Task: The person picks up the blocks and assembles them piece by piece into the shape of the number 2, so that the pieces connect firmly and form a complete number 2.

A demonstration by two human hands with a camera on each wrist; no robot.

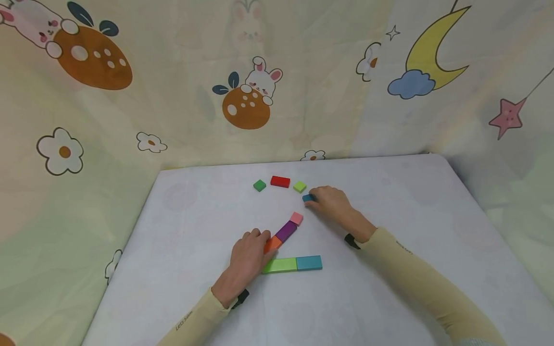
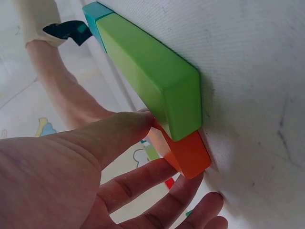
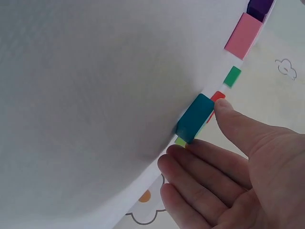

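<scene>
My left hand (image 1: 249, 252) rests over the lower end of a slanted row and pinches an orange block (image 2: 183, 152) between thumb and fingers. A purple block (image 1: 286, 231) and a pink block (image 1: 296, 218) continue that row up to the right. Just below, a long light green block (image 1: 280, 265) lies end to end with a blue block (image 1: 309, 263); the left hand partly covers the green one's end. Farther back, my right hand (image 1: 332, 204) holds a small teal block (image 3: 195, 118) at the table surface, thumb on one side and fingers on the other.
Toward the back of the white table (image 1: 207, 192) lie a dark green block (image 1: 259, 185), a red block (image 1: 280, 181) and a small lime block (image 1: 300, 186), the lime one close to the right hand. A patterned cloth (image 1: 182, 96) hangs behind the table.
</scene>
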